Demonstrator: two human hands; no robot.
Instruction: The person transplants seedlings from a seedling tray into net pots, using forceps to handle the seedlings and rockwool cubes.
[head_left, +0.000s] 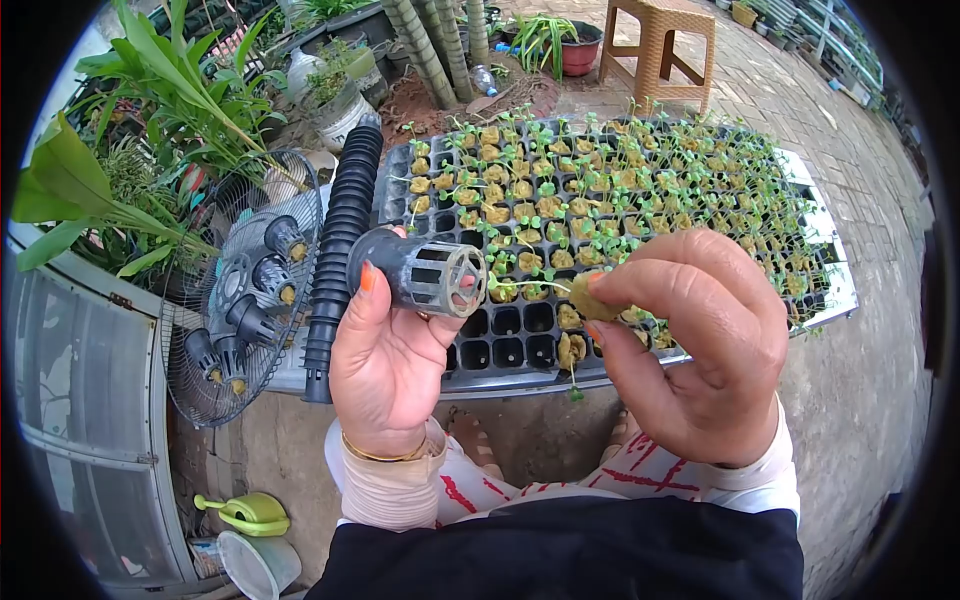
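My left hand (392, 365) is wrapped round a black net pot (425, 272), which lies on its side with its slotted base turned to the right. Between the thumb and fingertips of my right hand (695, 335) is a seedling plug (588, 298), a brownish lump whose pale stem points left towards the net pot. Plug and pot are apart. Beneath both hands spreads a black seedling tray (507, 353), many of its cells holding similar plugs with small green sprouts. One loose plug (571, 350) sits at the tray's near edge, its sprout hanging over.
To the left, a wire basket (180, 370) holds several net pots (272, 275) with plugs in them. A black ribbed tube (345, 250) lies between basket and tray. Behind stand a brown stool (660, 45) and a red flowerpot (580, 52). A green watering can (252, 513) is on the floor.
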